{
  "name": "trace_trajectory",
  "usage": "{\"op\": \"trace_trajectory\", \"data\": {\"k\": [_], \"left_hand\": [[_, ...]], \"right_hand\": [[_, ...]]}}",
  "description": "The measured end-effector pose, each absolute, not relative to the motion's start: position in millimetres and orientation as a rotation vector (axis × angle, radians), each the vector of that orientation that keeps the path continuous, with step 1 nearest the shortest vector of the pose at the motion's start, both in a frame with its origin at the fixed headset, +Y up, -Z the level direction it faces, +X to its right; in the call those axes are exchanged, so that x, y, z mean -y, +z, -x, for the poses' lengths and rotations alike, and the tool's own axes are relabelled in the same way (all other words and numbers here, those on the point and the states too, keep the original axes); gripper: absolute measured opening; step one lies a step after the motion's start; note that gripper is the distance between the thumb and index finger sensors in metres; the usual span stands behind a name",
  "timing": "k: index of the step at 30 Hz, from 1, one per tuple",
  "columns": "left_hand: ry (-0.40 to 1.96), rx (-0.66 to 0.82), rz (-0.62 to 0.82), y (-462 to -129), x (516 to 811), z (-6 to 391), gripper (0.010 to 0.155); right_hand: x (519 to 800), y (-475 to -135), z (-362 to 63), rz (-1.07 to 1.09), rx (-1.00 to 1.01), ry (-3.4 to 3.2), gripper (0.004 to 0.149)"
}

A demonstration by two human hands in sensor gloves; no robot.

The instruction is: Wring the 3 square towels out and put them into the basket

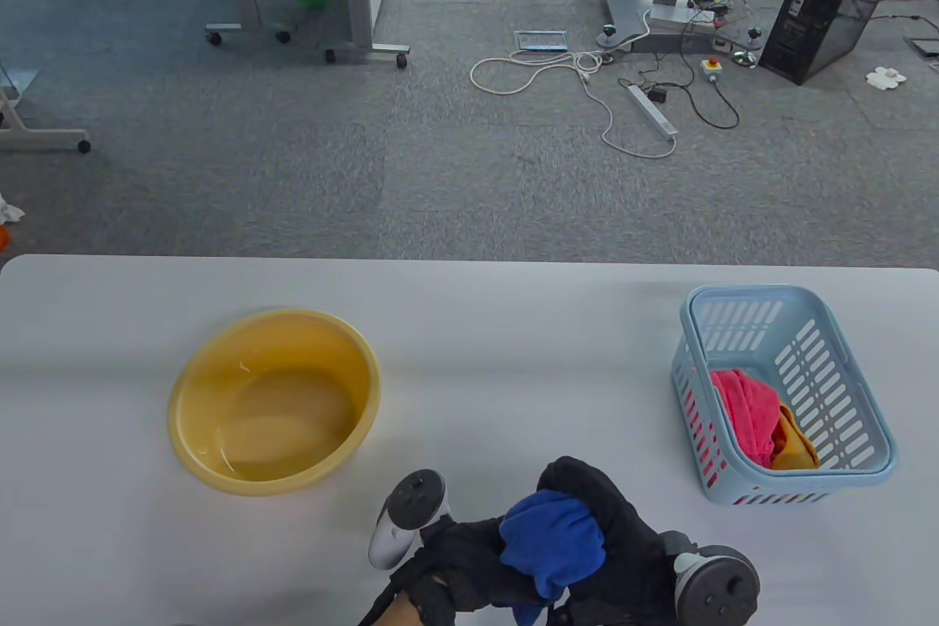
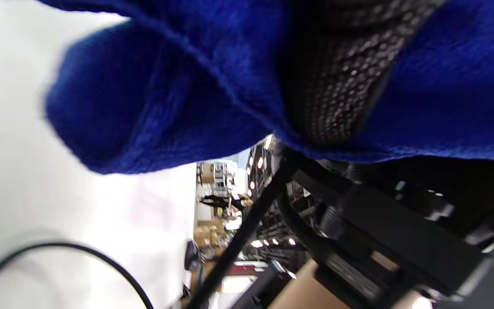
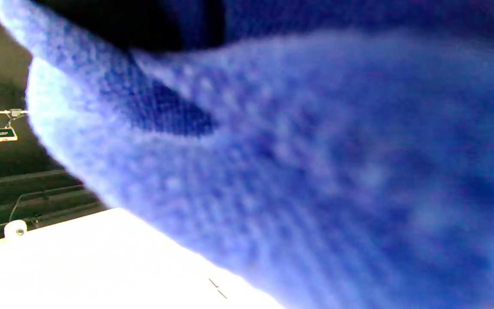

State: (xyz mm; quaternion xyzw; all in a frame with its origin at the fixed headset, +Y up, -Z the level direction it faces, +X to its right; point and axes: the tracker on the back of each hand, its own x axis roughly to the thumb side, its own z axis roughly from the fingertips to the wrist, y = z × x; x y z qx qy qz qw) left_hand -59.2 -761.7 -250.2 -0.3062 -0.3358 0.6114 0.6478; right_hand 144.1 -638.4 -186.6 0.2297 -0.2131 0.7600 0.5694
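Observation:
A bunched blue towel (image 1: 554,541) is held above the table's near edge, between both black-gloved hands. My left hand (image 1: 458,571) grips its left end and my right hand (image 1: 616,516) curls over its right side. In the left wrist view a gloved finger (image 2: 337,73) wraps across the blue towel (image 2: 165,98). That same blue towel (image 3: 315,171) fills the right wrist view. The light blue slotted basket (image 1: 866,391) stands at the right and holds a pink towel (image 1: 744,406) with an orange towel (image 1: 796,446) beside it.
A yellow basin (image 1: 183,391) with a little water stands on the left of the white table (image 1: 513,362). A tracker (image 1: 411,516) sits on the left hand, another tracker (image 1: 715,586) on the right. Beyond the table's far edge is carpet with cables.

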Motion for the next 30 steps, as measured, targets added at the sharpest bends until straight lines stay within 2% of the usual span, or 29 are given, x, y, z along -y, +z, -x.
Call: {"op": "trace_trajectory", "data": {"k": [6, 7, 9, 11, 12, 16, 20, 24, 30], "left_hand": [[1.242, 0.720, 0.604, -252, 757, 67, 0.082], [1.226, 0.717, 0.591, -252, 757, 68, 0.078], [1.203, 0.679, 0.539, -252, 754, 71, 0.061], [1.159, 0.617, 0.417, -252, 752, 77, 0.049], [1.157, 0.603, 0.376, -252, 752, 79, 0.047], [1.218, 0.540, 0.305, -253, 754, 88, 0.046], [1.288, 0.446, 0.093, -256, 750, 105, 0.045], [1.356, 0.396, 0.002, -255, 745, 116, 0.046], [1.488, 0.356, -0.052, -254, 745, 117, 0.046]], "right_hand": [[641, -187, -148, -0.466, 0.529, 1.818, 0.061], [640, -186, -148, -0.454, 0.534, 1.820, 0.062], [640, -186, -149, -0.442, 0.543, 1.835, 0.063], [639, -184, -151, -0.427, 0.577, 1.902, 0.063], [638, -184, -151, -0.416, 0.587, 1.918, 0.063], [639, -185, -152, -0.400, 0.573, 1.915, 0.058], [642, -185, -153, -0.342, 0.574, 1.922, 0.055], [647, -189, -154, -0.302, 0.546, 1.913, 0.055], [655, -194, -159, -0.215, 0.496, 1.879, 0.055]]}}
